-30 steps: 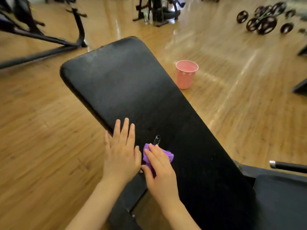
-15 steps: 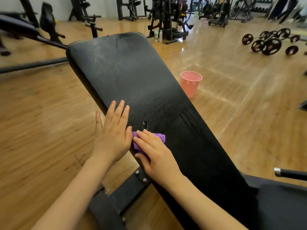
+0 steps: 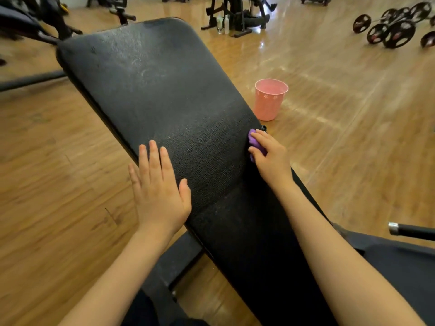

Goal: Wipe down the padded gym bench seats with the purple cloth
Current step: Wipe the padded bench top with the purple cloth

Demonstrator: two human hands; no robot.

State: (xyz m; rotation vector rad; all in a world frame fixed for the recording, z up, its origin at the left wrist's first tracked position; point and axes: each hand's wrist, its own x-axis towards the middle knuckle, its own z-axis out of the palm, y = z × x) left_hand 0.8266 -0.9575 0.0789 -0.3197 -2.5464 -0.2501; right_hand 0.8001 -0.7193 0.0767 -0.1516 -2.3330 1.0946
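A long black padded bench back [image 3: 164,95] runs from the upper left down to the lower right. My left hand [image 3: 157,187] lies flat with straight fingers on its left edge. My right hand [image 3: 270,156] presses the bunched purple cloth [image 3: 253,142] against the pad's right edge, its fingers curled over the cloth. A darker wiped band crosses the pad between my two hands. A second black seat pad [image 3: 400,278] shows at the lower right.
A pink plastic cup [image 3: 270,100] stands on the wooden floor just right of the bench. Barbell weight plates [image 3: 395,31] lie at the far right. Black gym machines [image 3: 235,10] and two bottles [image 3: 223,23] stand at the back. A metal-tipped handle [image 3: 409,230] juts in from the right.
My right hand has swept the cloth across the pad from beside my left hand to the right edge. My left hand stays flat on the left edge.
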